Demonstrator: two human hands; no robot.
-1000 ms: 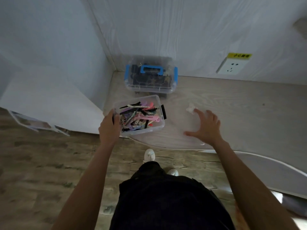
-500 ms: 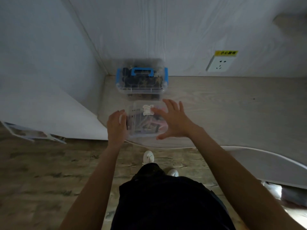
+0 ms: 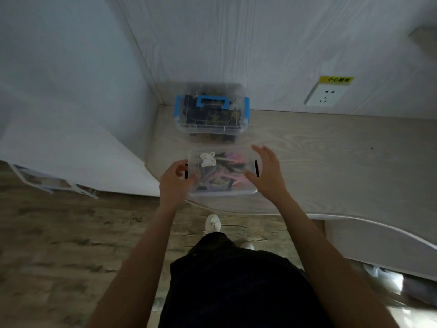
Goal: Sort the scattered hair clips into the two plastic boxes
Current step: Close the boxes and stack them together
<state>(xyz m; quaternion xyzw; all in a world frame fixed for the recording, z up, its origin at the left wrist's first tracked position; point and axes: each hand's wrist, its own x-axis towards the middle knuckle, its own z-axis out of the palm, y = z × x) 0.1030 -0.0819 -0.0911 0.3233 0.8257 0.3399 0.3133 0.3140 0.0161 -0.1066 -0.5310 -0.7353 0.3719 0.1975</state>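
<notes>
The pale wood-grain table [image 3: 331,162] runs along the white wall, and on it sit both plastic boxes. Up in the corner is the blue-handled box [image 3: 211,114], lid on, blue latches at each end, dark clips packed inside. Just in front of it, near the table's edge, is the clear box [image 3: 222,172], with a clear lid lying over it and a pale sticker [image 3: 208,159] on top; pink, purple and black hair clips [image 3: 224,176] show through. That box sits right between the hands. The left hand [image 3: 175,182] is at the box's left end, fingers curled around the black latch there. The right hand [image 3: 266,172] is at the right end, fingers spread and fairly straight beside the other black latch; whether it touches is unclear.
</notes>
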